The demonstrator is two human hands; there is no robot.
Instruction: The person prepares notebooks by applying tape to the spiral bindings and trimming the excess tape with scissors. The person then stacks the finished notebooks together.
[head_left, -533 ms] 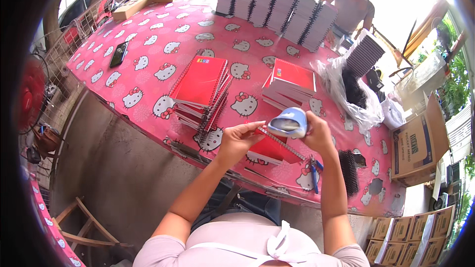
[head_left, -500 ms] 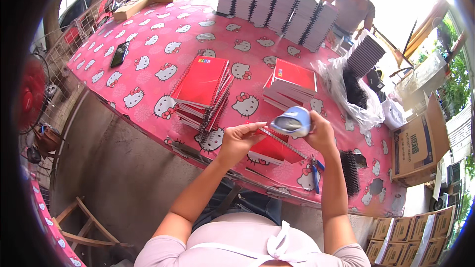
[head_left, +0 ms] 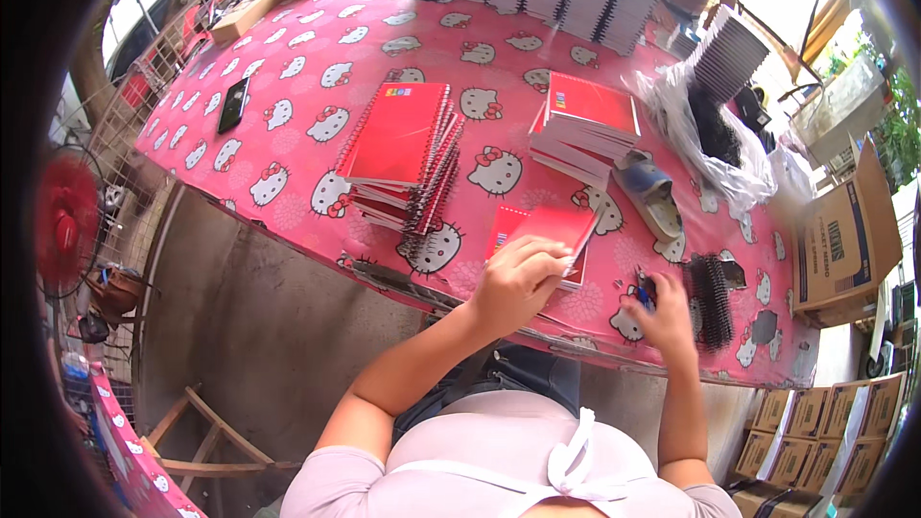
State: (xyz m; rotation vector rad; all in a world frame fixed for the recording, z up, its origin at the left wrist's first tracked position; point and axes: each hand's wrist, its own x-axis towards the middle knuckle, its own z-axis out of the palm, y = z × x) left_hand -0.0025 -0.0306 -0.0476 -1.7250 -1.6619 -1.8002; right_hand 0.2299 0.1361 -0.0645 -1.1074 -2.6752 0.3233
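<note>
Both hands (head_left: 523,278) (head_left: 666,315) reach forward, left pinching red notebook (head_left: 561,226), right at pliers (head_left: 645,298), grip unclear.

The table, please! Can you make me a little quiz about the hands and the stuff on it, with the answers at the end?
1. Fill in: the left hand holds a ____ notebook.
2. True or false: the clog lies on the table.
3. Which thing is the right hand at? A) phone, B) pliers, C) fan.

Key: 1. red; 2. true; 3. B.
</note>
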